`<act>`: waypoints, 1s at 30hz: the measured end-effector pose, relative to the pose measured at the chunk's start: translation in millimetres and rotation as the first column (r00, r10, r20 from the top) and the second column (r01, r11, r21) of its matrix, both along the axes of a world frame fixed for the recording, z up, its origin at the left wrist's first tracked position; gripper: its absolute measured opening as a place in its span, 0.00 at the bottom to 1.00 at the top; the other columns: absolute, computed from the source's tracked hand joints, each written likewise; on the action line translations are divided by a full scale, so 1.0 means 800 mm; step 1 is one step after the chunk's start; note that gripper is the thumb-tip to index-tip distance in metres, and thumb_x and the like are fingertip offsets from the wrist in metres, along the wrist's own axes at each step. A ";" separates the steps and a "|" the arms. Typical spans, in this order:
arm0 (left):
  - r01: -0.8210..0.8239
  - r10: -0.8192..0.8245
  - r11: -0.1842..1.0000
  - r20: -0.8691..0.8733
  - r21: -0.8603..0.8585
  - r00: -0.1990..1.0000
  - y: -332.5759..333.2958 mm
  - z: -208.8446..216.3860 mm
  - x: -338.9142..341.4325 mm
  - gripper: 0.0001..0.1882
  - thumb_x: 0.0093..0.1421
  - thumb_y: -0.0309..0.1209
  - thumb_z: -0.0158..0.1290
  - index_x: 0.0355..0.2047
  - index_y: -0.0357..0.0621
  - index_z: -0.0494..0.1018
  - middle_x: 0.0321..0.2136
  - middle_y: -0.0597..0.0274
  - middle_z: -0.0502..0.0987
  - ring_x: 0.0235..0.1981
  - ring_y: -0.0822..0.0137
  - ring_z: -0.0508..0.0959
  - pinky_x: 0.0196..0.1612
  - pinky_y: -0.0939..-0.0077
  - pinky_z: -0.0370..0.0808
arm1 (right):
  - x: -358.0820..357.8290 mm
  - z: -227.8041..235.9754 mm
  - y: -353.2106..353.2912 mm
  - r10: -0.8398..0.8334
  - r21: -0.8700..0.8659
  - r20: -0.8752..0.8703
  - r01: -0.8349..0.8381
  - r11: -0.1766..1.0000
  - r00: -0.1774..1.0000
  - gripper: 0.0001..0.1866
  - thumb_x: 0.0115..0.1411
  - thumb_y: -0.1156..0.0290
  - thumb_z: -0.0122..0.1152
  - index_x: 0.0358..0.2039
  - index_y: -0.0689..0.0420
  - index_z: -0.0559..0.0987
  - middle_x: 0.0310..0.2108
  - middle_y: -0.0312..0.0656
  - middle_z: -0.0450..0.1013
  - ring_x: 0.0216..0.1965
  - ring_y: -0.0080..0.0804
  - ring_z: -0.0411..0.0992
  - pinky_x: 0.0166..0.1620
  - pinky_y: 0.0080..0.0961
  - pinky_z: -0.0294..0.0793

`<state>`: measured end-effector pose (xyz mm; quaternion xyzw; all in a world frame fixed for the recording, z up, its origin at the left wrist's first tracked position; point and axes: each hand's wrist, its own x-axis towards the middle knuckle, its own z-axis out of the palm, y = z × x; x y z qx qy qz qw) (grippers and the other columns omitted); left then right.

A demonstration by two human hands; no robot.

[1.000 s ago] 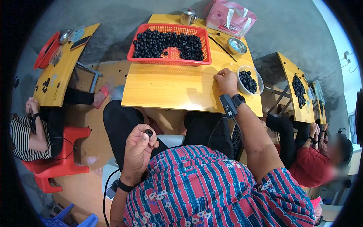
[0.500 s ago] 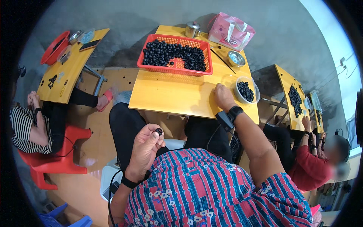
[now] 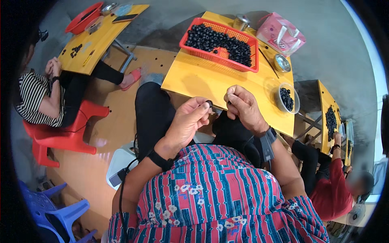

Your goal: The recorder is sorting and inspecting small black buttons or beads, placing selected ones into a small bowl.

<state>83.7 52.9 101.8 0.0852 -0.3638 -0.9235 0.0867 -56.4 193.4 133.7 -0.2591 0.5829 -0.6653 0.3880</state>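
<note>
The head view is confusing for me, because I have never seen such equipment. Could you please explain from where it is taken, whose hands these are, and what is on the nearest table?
There is no robot here. The person wears a wide camera on the head, looking down, so straight edges look bent. The two bare hands in the middle are that person's own.

The left hand pinches a small black piece. The right hand is beside it, fingers curled; whether it holds something, I cannot tell.

On the yellow table stand a red basket and a clear tub, both with more black pieces. There are also a metal cup, a pink bag, a metal bowl and a thin dark stick.
</note>
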 end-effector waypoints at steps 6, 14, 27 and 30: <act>-0.013 0.012 0.999 -0.025 -0.046 1.000 0.004 0.000 0.004 0.08 0.63 0.32 0.48 0.40 0.44 0.70 0.28 0.72 0.70 0.27 0.80 0.67 0.35 0.85 0.67 | 0.030 0.010 -0.012 0.122 -0.023 -0.090 -0.125 0.992 0.988 0.04 0.63 0.72 0.49 0.35 0.58 0.67 0.21 0.29 0.61 0.16 0.14 0.58 0.20 0.14 0.61; -0.068 0.066 0.988 -0.018 -0.138 0.998 -0.001 -0.001 0.008 0.08 0.63 0.32 0.49 0.39 0.43 0.70 0.26 0.71 0.70 0.26 0.79 0.68 0.33 0.83 0.68 | 0.028 0.031 -0.020 0.177 0.153 -0.759 -0.092 0.984 0.626 0.06 0.56 0.76 0.55 0.33 0.60 0.69 0.24 0.43 0.66 0.26 0.38 0.68 0.30 0.27 0.68; -0.092 0.122 0.912 0.050 -0.399 0.991 -0.008 0.002 0.012 0.07 0.62 0.30 0.50 0.39 0.41 0.70 0.28 0.69 0.71 0.25 0.81 0.69 0.31 0.87 0.70 | 0.024 0.053 -0.032 0.356 0.339 -0.871 -0.111 0.934 0.338 0.05 0.56 0.76 0.52 0.33 0.63 0.70 0.22 0.47 0.67 0.29 0.44 0.72 0.33 0.33 0.72; -0.054 0.075 0.952 0.058 -0.300 0.995 -0.010 -0.010 0.014 0.08 0.62 0.30 0.50 0.39 0.40 0.70 0.28 0.68 0.72 0.26 0.80 0.71 0.33 0.84 0.72 | 0.026 0.055 -0.033 0.440 0.500 -0.330 -0.241 0.832 0.835 0.07 0.59 0.72 0.52 0.33 0.63 0.71 0.19 0.40 0.66 0.23 0.30 0.71 0.28 0.25 0.74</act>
